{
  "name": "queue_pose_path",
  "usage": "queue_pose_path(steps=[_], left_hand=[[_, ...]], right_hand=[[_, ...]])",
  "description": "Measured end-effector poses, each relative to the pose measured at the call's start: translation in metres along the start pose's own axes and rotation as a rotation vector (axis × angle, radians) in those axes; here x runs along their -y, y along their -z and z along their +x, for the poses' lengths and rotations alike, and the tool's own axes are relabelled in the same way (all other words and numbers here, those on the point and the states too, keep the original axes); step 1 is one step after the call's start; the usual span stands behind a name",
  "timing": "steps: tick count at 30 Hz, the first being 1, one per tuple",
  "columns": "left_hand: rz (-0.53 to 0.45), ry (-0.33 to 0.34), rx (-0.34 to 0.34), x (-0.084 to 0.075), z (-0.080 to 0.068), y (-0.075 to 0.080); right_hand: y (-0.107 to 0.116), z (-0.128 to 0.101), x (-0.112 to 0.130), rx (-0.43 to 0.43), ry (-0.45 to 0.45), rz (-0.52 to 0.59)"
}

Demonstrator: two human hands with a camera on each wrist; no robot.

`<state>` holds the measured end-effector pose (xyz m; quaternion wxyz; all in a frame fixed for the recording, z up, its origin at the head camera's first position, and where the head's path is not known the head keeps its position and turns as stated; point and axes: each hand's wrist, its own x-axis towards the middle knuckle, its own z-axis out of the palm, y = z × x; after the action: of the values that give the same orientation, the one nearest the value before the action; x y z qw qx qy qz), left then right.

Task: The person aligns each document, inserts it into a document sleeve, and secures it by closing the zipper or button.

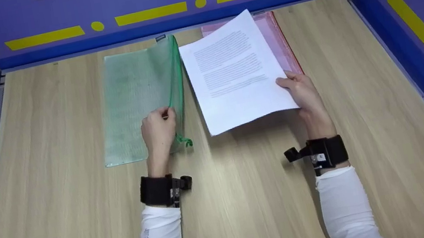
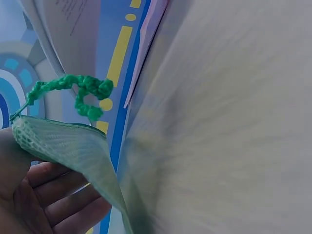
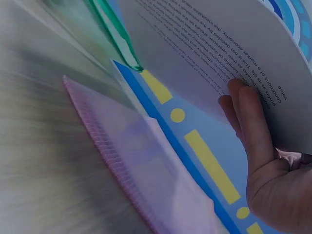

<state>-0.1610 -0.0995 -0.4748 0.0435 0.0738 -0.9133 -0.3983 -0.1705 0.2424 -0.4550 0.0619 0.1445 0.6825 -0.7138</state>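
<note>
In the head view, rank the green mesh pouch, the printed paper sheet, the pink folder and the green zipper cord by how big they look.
1. Green mesh pouch and printed paper sheet: too alike to rank, and the sheet is lifted closer.
2. Pink folder, mostly covered.
3. Green zipper cord, smallest.

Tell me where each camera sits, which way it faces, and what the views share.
Head: above, facing down at the table; both hands and sleeves show.
Left wrist: under the left hand, beside the green mesh pouch; palm and fingers show.
Right wrist: under the right hand gripping the printed paper; fingers show.
All three share the pouch, paper and pink folder.
</note>
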Motion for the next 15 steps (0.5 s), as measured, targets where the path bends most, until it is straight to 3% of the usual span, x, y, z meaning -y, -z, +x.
queue_pose_path(steps=[8, 15], left_hand=[[0.04, -0.011, 0.003, -0.003, 0.0, -0.002], [0.043, -0.022, 0.009, -0.001, 0.0, -0.002]], right_hand=[[0.011, 0.002, 0.019, -0.021, -0.06, 0.034], [0.013, 0.007, 0.04, 0.074, -0.063, 0.116]])
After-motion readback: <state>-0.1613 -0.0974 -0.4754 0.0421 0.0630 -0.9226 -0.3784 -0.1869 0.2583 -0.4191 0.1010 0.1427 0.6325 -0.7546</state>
